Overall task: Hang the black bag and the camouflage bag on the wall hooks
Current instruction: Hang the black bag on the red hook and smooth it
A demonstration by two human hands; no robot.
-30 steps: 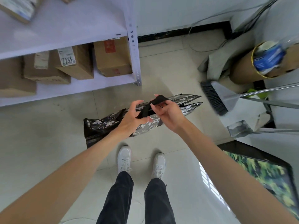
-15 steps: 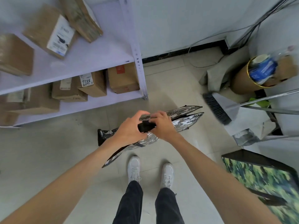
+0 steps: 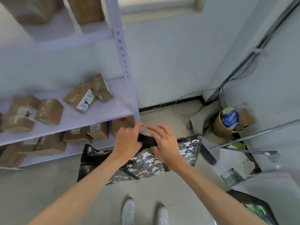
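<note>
A grey-and-white camouflage bag (image 3: pixel 146 161) with black trim hangs in the air in front of me, above the floor. Its black handle (image 3: pixel 146 139) is bunched between my two hands. My left hand (image 3: pixel 128 140) grips the handle's left end and my right hand (image 3: pixel 164 143) grips its right end, fingers partly spread. A green camouflage bag (image 3: pixel 258 208) with a black edge lies at the bottom right. No wall hooks show in this view, and I see no black bag.
A white metal shelf rack (image 3: pixel 125 62) with several cardboard boxes (image 3: pixel 79 98) stands on the left. A broom (image 3: pixel 209 153) and dustpan (image 3: pixel 233 176) lean at right, beside a round bin (image 3: pixel 225 122). Cables (image 3: pixel 235 75) run down the corner wall.
Both hands have lifted the camouflage bag higher by its handle. My view has tilted up, so more of the shelf rack and wall show.
</note>
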